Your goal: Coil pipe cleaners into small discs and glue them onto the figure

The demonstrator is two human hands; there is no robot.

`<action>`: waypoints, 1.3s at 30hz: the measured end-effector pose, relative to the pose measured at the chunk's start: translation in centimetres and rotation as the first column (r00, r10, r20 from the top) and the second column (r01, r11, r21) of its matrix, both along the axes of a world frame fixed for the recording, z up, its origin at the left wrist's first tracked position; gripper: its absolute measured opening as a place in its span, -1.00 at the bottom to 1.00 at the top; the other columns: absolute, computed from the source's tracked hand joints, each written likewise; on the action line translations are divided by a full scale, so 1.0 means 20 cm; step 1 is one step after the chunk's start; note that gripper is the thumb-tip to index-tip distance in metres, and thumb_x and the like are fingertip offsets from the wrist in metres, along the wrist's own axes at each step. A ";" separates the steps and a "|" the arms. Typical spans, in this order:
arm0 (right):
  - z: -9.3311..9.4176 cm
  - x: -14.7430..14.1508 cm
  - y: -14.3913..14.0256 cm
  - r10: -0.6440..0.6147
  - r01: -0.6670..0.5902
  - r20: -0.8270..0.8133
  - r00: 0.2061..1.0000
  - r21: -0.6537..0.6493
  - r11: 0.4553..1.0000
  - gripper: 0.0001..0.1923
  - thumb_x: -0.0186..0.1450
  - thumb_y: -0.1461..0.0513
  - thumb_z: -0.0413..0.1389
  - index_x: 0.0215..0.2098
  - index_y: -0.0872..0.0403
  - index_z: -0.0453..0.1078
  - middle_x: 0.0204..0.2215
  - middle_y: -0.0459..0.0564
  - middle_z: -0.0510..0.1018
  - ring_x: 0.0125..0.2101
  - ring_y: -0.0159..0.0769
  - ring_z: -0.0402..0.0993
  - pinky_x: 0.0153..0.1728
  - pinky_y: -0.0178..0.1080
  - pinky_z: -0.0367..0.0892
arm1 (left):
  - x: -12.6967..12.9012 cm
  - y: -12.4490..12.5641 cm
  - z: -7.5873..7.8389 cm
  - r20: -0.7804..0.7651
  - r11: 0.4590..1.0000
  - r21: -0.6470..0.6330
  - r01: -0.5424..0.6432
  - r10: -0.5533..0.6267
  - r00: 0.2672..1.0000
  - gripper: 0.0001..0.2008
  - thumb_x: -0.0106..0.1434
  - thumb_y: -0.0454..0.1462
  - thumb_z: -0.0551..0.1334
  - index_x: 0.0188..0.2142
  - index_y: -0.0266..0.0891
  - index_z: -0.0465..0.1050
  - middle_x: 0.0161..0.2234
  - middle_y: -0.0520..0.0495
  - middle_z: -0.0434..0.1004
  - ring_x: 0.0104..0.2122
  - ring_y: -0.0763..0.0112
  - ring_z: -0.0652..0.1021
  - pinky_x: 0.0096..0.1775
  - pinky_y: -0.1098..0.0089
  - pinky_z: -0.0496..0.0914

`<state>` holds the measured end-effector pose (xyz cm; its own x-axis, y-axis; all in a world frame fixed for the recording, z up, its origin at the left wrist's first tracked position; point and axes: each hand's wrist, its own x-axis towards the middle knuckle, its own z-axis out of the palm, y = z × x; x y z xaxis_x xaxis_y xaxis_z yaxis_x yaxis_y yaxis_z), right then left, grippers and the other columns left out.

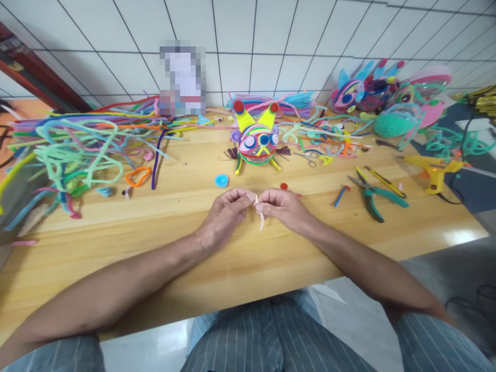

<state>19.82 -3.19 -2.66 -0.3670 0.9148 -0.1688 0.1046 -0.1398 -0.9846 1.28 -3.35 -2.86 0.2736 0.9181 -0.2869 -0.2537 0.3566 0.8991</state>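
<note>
1. Both hands meet over the middle of the wooden table (pixel 116 243), just above its near half. The left hand (pixel 228 209) and the right hand (pixel 281 205) each pinch one short, pale pipe cleaner (pixel 260 214) between thumb and fingertips, so both are closed on the same piece.
2. The pipe cleaner sits in the small gap between the two hands. Its upper end is caught at the fingertips and its free end hangs down and slightly toward the person, close to the tabletop; I cannot tell whether it touches the wood.
3. Its long axis runs roughly up and down in the picture, with a slight bend near the top where the fingers grip it.
4. As a judgement, it should handle as very light, soft and fuzzy on the outside with a thin wire core: it bends easily and keeps the bend. It is not slippery or fragile, though its cut ends may be sharp. The best hold is close to the spot being bent, as the fingers have it now.
5. Beyond the hands stands a round, bright pipe-cleaner figure (pixel 258 142) with yellow ears and blue eyes. A blue coil (pixel 221 180) and a red dot (pixel 284 186) lie near it.
6. A tangle of loose pipe cleaners (pixel 77 150) covers the left of the table. To the right lie pliers (pixel 372 196) with green handles, and a yellow glue gun (pixel 436 170) farther right.
</note>
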 end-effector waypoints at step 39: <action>0.02 0.05 0.00 -0.018 0.001 0.157 0.987 0.109 0.994 -0.67 0.25 -0.01 0.27 -0.42 0.08 0.44 -0.54 -0.14 0.47 -0.53 -0.42 0.34 -0.49 -0.32 0.25 | -0.11 0.15 0.01 -0.465 0.785 0.519 0.340 -0.075 0.882 -0.79 0.25 -0.13 0.38 -0.39 -0.24 0.55 -0.44 0.00 0.50 -0.45 0.46 0.37 -0.36 0.41 0.24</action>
